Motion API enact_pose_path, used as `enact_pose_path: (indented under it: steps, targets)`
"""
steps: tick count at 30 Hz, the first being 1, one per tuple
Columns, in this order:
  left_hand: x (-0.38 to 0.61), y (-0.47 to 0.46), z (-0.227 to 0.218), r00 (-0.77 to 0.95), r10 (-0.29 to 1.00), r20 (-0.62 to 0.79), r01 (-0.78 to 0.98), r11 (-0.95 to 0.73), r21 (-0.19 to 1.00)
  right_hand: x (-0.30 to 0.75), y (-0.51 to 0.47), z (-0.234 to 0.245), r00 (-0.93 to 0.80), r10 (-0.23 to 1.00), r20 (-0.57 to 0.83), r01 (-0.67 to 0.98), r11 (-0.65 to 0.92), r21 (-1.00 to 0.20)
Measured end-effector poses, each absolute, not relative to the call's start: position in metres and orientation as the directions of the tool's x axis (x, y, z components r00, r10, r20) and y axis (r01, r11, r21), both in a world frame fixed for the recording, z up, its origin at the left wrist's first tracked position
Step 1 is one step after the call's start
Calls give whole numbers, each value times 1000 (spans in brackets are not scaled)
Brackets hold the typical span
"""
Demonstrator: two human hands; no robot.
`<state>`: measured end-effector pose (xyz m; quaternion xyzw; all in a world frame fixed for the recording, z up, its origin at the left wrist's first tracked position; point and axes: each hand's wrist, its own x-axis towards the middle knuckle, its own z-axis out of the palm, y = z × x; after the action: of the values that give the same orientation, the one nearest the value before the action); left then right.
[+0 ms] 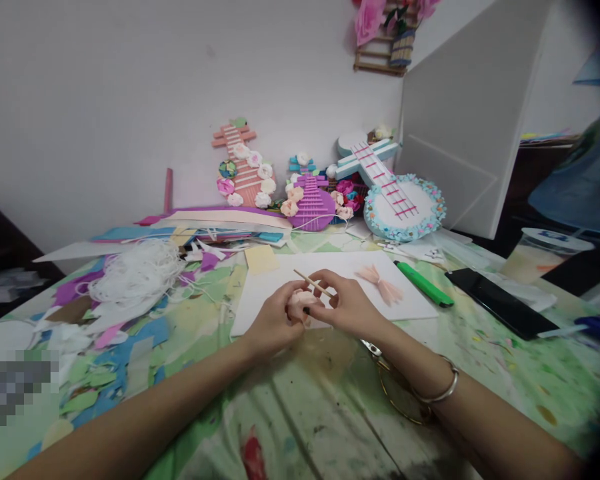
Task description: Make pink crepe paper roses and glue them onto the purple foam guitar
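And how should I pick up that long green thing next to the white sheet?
I'd pinch the long green thing across its middle, thumb and fingers on its two long sides, coming from above and the near side. It's slim, lies flat, and nothing covers it. I can't tell if its ends are sharp, so better leave those alone.

Hands: two, left hand (273, 319), right hand (353, 303). Pale pink flower (301, 307): one. Thin stick (307, 279): one. White sheet (257, 300): one. Small yellow square (261, 260): one. Tied pink bundle (379, 283): one. Green cutter (424, 284): one. Black phone (500, 303): one. Scissors (373, 349): one pair. Bangle (455, 379): one. Model string instruments: at least three, pink model (247, 179), purple model (311, 205), white-and-blue model (393, 200). String heap (136, 273): one. Tub (527, 259): one. Paper scraps (97, 380): many, overlapping; count not readable.
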<state>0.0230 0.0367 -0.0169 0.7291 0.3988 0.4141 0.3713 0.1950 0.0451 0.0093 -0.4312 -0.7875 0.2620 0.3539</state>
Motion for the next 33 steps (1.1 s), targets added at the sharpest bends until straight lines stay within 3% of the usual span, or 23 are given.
enact_pose_path:
  steps: [6,11,15,20,33]
  targets:
    - [22,36,-16,381,856,349,276,-465,841,194,46,3,-407,859,311,525,499,-689]
    - [21,38,-17,400,839,370,54,-424,904,194,49,-2,-388,873,295,495,467,-733]
    - [20,39,-13,302,879,369,-106,-353,929,197,55,-2,-304,913,274,407,384,-829]
    - [22,35,-13,247,920,303,-108,-285,953,197,54,5,-266,936,232,301,309,-902]
    - [21,36,-7,32,937,349,-58,-347,936,195,51,9,-250,942,226,125,263,-957]
